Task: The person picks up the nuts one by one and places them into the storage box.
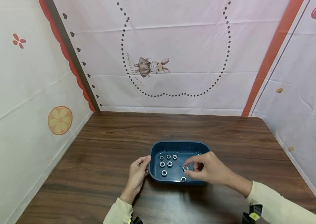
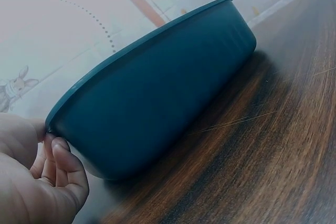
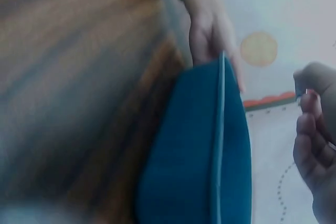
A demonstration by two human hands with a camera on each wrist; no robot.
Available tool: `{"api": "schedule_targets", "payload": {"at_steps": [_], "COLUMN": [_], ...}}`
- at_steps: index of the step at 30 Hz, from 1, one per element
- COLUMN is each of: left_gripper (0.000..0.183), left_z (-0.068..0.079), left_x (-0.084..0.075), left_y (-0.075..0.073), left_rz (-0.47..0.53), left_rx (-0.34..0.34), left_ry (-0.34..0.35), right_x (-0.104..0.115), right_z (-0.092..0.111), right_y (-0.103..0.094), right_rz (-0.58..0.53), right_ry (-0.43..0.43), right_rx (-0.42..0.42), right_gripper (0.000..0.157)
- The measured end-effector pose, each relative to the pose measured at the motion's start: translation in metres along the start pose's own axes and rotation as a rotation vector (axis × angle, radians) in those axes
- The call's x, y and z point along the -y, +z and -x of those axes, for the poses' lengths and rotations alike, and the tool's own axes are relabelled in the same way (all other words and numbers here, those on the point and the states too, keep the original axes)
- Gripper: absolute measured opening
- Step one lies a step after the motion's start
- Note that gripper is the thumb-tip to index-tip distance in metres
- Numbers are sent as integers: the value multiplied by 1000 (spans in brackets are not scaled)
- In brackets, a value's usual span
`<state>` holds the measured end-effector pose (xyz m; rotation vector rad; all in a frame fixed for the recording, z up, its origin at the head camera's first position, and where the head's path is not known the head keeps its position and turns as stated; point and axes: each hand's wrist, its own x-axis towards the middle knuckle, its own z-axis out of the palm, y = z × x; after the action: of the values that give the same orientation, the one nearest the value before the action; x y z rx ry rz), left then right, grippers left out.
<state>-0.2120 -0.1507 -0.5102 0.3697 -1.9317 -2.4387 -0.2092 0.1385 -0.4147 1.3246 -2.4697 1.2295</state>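
A dark blue plastic tray [image 1: 178,181] with rounded corners stands on the table. My left hand [image 1: 138,174] pinches its left rim, thumb on top and fingers curled beneath, as the left wrist view also shows. Over the right half of the tray, my right hand [image 1: 209,168] pinches a metal nut [image 1: 185,168] between thumb and forefinger. In the right wrist view the right hand [image 3: 317,124] is above the rim, the nut mostly hidden by the fingertips. Several more nuts [image 1: 169,164] lie spread on the left of the tray's floor, and another nut [image 1: 183,179] sits near the front wall.
The brown wood-grain table [image 1: 113,143] extends around the tray. White printed cloth [image 1: 174,40] hangs behind it, with more cloth along the left and right sides.
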Motion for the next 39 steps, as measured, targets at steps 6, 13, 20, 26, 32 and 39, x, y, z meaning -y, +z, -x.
{"api": "schedule_targets", "payload": {"at_steps": [6,13,20,26,32,39], "left_gripper": [39,39,38,37,38,37], "left_z": [0,1,1,1,1,3], "left_x": [0,0,0,-3,-3,-3], "left_y": [-1,0,1,1,0,0], "left_rz": [-2,-4,-12,-23,-20,-30], "left_rx": [-2,-9,3,-5,1,-1], "left_ry": [2,4,4,13,9,8], "right_x": [-18,-34,-51,-62,-67,-67], "right_z": [-22,-50,-67,-74,-75,-75], "right_y": [-12,-17,-7,7,15,20], "right_rz": [-60,-89,-86,-87,-73,-38], "right_ry": [-98,-175,-123,-71,-28,-10], "right_rx": [139,292,424,537,617,673], "right_gripper": [14,15,19,22,22,20]}}
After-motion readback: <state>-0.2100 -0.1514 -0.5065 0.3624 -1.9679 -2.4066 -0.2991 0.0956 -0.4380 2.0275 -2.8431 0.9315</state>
